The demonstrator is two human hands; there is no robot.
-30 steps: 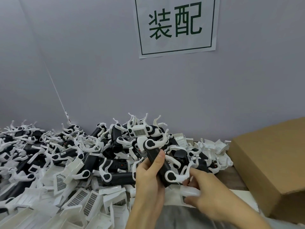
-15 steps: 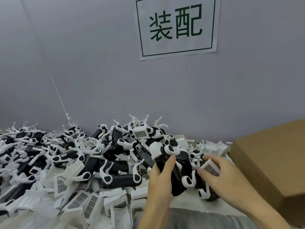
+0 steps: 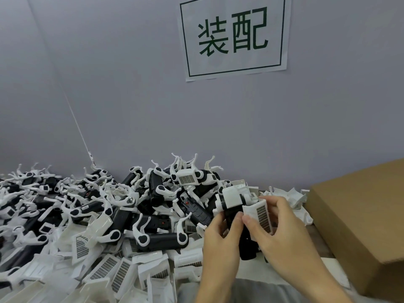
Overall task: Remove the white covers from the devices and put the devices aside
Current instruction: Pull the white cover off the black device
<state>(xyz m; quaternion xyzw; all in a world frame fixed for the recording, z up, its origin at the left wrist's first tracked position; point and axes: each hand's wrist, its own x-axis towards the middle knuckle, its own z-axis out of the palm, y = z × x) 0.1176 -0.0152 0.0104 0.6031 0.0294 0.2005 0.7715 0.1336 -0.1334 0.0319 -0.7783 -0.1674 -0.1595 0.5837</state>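
Gripping the device (image 3: 235, 217) in the left hand (image 3: 218, 239), the right hand (image 3: 282, 235) pinches its cover (image 3: 261, 215); careless prying could snap it.

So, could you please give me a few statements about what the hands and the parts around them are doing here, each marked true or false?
1. The left hand grips a black device. True.
2. The right hand is empty. False: it holds a white cover with a grille.
3. A cardboard box stands to the right. True.
4. The pile of devices lies inside the box. False: it lies left of it.
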